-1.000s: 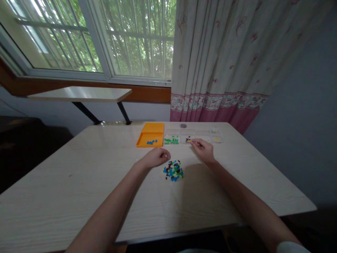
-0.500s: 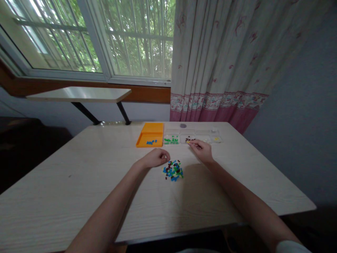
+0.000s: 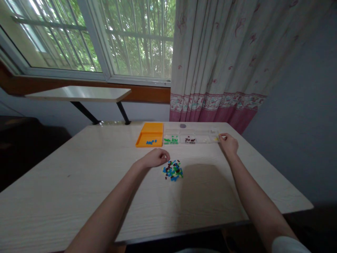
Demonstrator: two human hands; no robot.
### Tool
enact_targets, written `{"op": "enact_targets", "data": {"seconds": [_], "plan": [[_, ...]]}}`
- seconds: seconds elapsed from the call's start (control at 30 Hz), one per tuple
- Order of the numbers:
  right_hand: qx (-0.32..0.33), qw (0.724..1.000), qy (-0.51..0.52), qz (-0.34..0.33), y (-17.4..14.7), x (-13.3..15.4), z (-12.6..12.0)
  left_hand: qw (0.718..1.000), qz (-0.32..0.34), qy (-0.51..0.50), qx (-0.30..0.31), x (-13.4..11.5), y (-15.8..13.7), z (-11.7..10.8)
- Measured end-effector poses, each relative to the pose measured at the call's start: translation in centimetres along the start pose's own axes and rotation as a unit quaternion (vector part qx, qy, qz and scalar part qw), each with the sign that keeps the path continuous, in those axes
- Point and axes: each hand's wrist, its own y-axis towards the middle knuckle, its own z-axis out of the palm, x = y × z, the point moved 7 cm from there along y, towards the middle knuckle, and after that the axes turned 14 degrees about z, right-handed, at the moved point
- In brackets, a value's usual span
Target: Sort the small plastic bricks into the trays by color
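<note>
My right hand is at the far right box, thumb and finger pinched on a small yellow building brick. Below its fingertips, more yellow pieces lie in a small clear box. My left hand rests on the table with curled fingers, right by a mixed pile of small bricks in blue, green, brown and yellow. Whether anything is inside the left fingers is hidden.
An open orange case with blue bricks stands at the back. Beside it, clear boxes hold green bricks and dark brown bricks. A raised shelf is at back left, and a curtain hangs behind the table.
My right hand has moved right with the yellow brick, from over the brown bricks to the far right box. The left hand stays in place beside the pile.
</note>
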Motion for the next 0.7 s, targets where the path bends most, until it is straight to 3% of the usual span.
{"op": "enact_targets", "data": {"seconds": [0.2, 0.37, 0.5, 0.7], "plan": [[0.031, 0.997, -0.033, 0.065, 0.4, -1.7, 1.2, 1.000, 0.003, 0.000, 0.010, -0.1, 0.0, 0.1], [0.021, 0.998, -0.015, 0.057, 0.0, -0.9, 0.8, 1.000, 0.011, -0.013, 0.017, 0.1, 0.1, 0.7], [0.018, 1.000, 0.021, -0.006, -1.8, 1.9, 0.4, 1.000, 0.018, -0.006, 0.016, -0.1, 0.3, 1.0], [0.110, 0.971, 0.091, -0.193, -8.1, 8.2, 1.0, 0.999, 0.026, -0.030, 0.017, -0.6, 0.3, 1.1]]}}
